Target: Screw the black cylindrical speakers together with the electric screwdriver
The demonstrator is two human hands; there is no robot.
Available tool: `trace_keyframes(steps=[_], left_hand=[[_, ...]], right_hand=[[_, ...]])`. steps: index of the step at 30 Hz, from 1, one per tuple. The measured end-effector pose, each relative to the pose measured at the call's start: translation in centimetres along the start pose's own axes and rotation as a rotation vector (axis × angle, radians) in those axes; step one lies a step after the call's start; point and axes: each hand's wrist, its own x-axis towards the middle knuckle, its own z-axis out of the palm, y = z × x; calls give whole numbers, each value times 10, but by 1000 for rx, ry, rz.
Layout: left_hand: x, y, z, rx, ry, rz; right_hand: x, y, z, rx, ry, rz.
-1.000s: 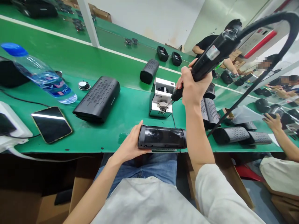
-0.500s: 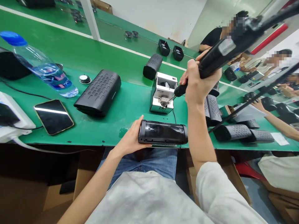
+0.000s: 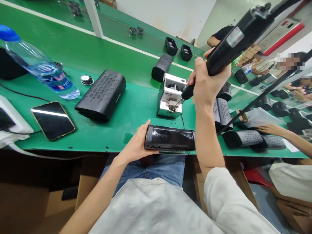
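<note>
The left hand (image 3: 137,143) is curled round one end of a black speaker (image 3: 170,138), thumb side on top and fingers beneath; the speaker lies at the table's near edge. The right hand (image 3: 212,81) is closed round one black electric screwdriver (image 3: 224,55), held aslant, its bit reaching the front of one white screw feeder (image 3: 168,96) just beyond the speaker.

Left of these are one large dimpled speaker casing (image 3: 102,94), one small round part (image 3: 87,80), one phone (image 3: 53,122) lying screen up, one blue-capped water bottle (image 3: 48,74) and one white box (image 3: 12,120) with a cable. Behind the feeder stand one smaller-looking casing (image 3: 162,66) and two open black shells (image 3: 171,46); farther off are two small round drivers (image 3: 136,31). Right of the right forearm, two dimpled casings (image 3: 220,112) stand side by side and two more dimpled casings (image 3: 255,141) lie near the edge.

Compared with the frame just before, a co-worker's hand (image 3: 265,129) has come nearer, to the front of a translucent plastic sheet (image 3: 264,117). The speaker remains in the left hand, and the bit is still at the feeder.

The table (image 3: 138,100) is green and glossy, crossed by a white line, with a white post (image 3: 94,19) rising from it. Beyond are a pale wall (image 3: 161,14), stacked cardboard boxes (image 3: 251,55) and other people.
</note>
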Motion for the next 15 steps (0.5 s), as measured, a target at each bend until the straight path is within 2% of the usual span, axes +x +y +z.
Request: trace_keyframes(steps=[5, 8, 11, 13, 15], left_hand=[[0, -1, 0, 1, 8, 15], [1, -3, 1, -1, 20, 25], [1, -5, 2, 10, 21, 46], [1, -6, 2, 19, 19, 55], [2, -7, 3, 20, 16, 60]], right_hand=[[7, 16, -10, -93, -70, 7], [2, 3, -15, -49, -63, 52], [-13, -40, -20, 23, -26, 88], [-24, -78, -26, 113, 48, 27], [-36, -117, -37, 184, 47, 38]])
